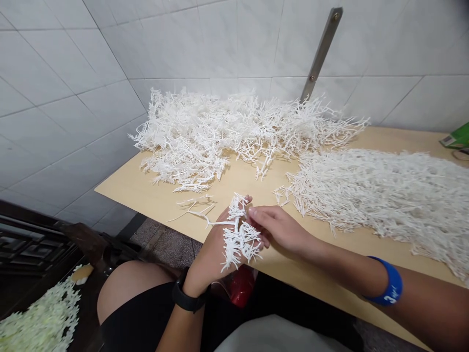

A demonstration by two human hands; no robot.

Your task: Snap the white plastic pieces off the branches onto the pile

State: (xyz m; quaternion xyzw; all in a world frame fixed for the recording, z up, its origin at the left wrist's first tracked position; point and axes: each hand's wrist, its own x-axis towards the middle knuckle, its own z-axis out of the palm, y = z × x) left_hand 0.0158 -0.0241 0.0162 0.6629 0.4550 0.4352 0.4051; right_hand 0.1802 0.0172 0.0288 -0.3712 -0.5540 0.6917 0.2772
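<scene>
A white plastic branch (234,234) with clusters of thin needle-like twigs lies across my left hand (210,252), its bare forked stem sticking out to the left. My left fingers curl under the branch and are partly hidden by it. From the right, my right hand (276,226) meets the clusters with thumb and fingers pinched together at their edge. Whatever sits between those fingertips is too small to make out. Both hands are over the front edge of the tan table (124,181).
A tangled heap of white branches (220,127) lies against the tiled wall. To the right spreads a flat pile of white sprigs (381,190). A green box (456,137) stands at the far right. Pale flower-like pieces (44,313) lie low on the left. Something red (244,286) shows below the table edge.
</scene>
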